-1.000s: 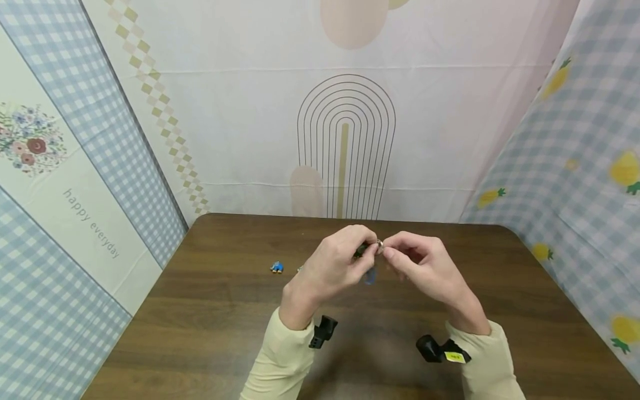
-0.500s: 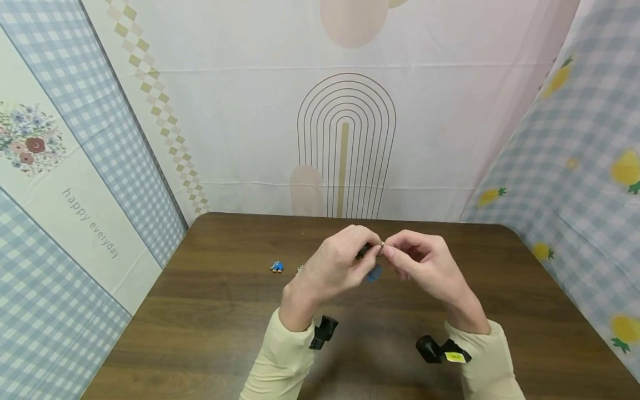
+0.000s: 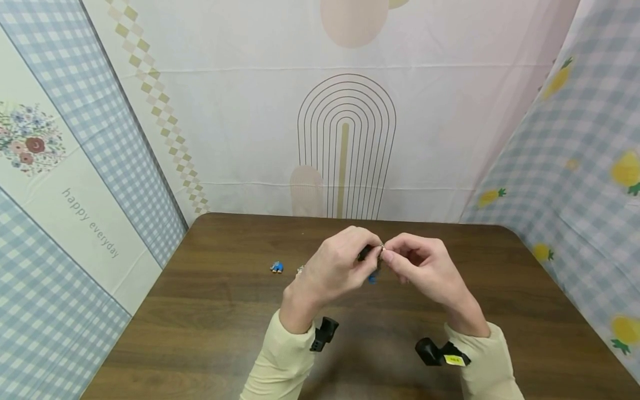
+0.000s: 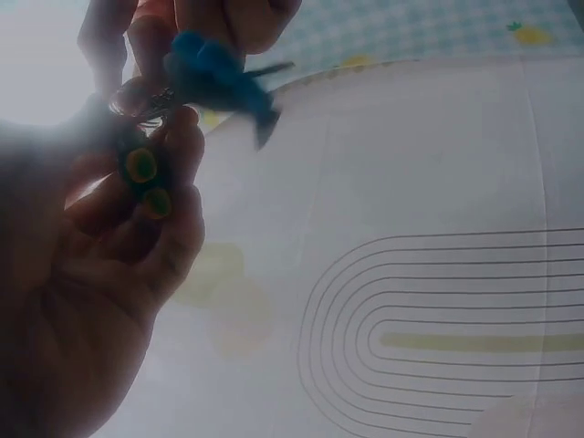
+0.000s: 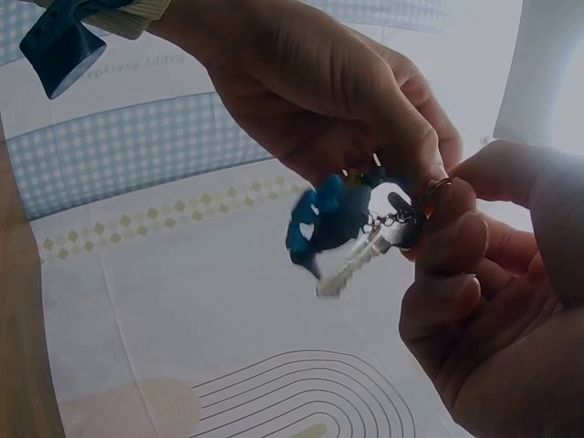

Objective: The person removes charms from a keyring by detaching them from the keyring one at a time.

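Both hands meet over the table around a key ring. My left hand pinches it from one side, with a dark green charm with yellow-orange spots held among the fingers. Thumb and forefinger of my right hand pinch the ring's other side. Below the fingers dangle a silver key with a dark head and a blue toy charm, blurred in the left wrist view. A short chain shows beside the ring.
A small blue figurine lies on the brown wooden table, left of the hands. Another small pale item peeks out behind the left hand. A printed cloth hangs at the table's far edge, with checked cloths at the sides.
The ring has turned slightly between the fingers, and the blue charm beneath has swung. Both hands stay almost in place; the fingertips have shifted only a little.
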Demonstrator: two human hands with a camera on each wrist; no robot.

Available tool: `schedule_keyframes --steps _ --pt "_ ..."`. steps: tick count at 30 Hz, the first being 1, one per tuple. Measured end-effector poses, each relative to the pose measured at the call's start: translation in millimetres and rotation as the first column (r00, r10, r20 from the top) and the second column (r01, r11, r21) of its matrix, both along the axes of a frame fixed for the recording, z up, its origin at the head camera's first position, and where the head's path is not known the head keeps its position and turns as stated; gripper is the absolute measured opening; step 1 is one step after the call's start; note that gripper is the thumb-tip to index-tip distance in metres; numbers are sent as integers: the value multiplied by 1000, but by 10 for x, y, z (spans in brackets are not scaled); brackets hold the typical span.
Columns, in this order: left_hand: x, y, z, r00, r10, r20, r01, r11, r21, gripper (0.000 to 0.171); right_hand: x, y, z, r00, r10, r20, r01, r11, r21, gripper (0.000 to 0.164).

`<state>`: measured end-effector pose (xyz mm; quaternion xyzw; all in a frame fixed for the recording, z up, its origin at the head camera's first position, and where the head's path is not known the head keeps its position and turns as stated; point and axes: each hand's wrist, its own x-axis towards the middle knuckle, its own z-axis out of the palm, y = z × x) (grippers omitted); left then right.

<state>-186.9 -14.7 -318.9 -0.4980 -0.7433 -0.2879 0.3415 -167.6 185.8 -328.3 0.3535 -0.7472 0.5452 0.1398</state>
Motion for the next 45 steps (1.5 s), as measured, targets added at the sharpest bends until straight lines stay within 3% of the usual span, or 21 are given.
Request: schedule_keyframes --steps 9,14,21,29,39,45 --pt "12 -3 15 999 -22 -25 23 999 26 5 15 -4 -14 1000 -6 -15 5 1000 -23 20" --pt "13 -5 24 999 5 -40 -4 1000 30 6 12 -2 -8 999 14 -47 -15 999 -35 24" --pt "7 -3 16 998 19 -61 -16 999 37 5 13 10 0 999 -18 -35 18 1000 6 21" --pt "24 16 19 996 23 -81 -21 999 27 4 -20 34 -9 999 51 -15 -52 998 -42 21" --pt "9 1 8 999 13 -38 -11 999 37 5 -51 52 -32 993 98 -72 -103 993 -65 22" --pt "9 16 2 999 -2 -47 3 1000 30 4 -47 37 -26 998 58 -18 -58 998 -27 21"
